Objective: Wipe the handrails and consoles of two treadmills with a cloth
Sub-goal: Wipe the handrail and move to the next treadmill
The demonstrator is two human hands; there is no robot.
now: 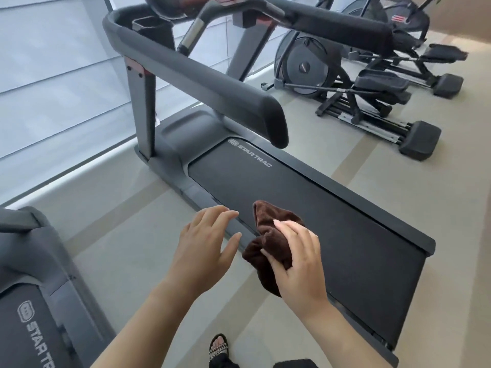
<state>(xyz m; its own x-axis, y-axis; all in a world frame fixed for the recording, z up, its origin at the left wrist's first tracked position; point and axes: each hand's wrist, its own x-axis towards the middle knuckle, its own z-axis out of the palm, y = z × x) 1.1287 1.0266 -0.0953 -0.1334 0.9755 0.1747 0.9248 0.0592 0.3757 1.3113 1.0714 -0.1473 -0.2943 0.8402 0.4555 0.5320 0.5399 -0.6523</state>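
Brown cloth (268, 243), bunched, sits in my view over near edge of treadmill (332, 213) belt. Right hand (297, 264) grips it; right fingers (289, 227) curled round it, thumb pinching lower fold. Left hand (204, 251) just beside cloth, over treadmill's side rail, fingers straight, slightly spread, holding nothing. Handrail (186, 65) (dark grey, padded) above treadmill's front end, well apart from cloth. I see second treadmill (34, 301) left of first. Elliptical (345, 83) beyond treadmill's far side. Sandalled foot (219, 349) near treadmill's rear.
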